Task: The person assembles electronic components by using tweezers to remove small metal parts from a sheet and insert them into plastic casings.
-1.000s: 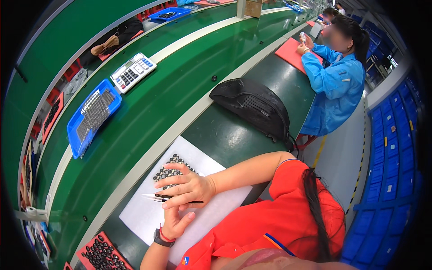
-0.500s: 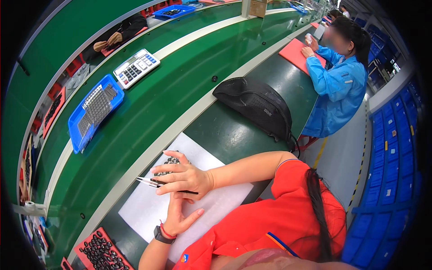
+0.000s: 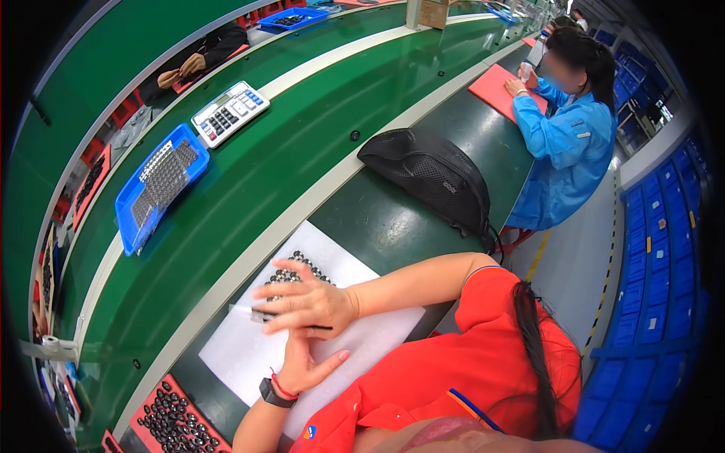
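Note:
My right hand (image 3: 321, 302) lies across my left hand above a white foam sheet (image 3: 370, 332). Closed around tweezers (image 3: 262, 315), it keeps their pale tips pointing left; the tips are blurred, and a black end shows by the lower fingers. My left hand (image 3: 306, 366), with a dark watch and a red cord at the wrist, has its thumb stretched out; its other fingers are mostly hidden under the right hand. Just beyond the right fingers, a cluster of small shiny black-and-silver round parts (image 3: 306, 264) sits on the sheet.
A red tray (image 3: 219, 436) of black oval parts is at lower left. A black mesh bag (image 3: 430, 177) rests on the bench. On the green belt are a calculator (image 3: 229, 113) and a blue tray (image 3: 128, 238) of metal parts. A co-worker in blue (image 3: 570, 143) sits at right.
My right hand has shifted slightly, uncovering more of the round parts. The tweezers' tips have turned and now look blurred. A small black piece on the belt has slid slightly left.

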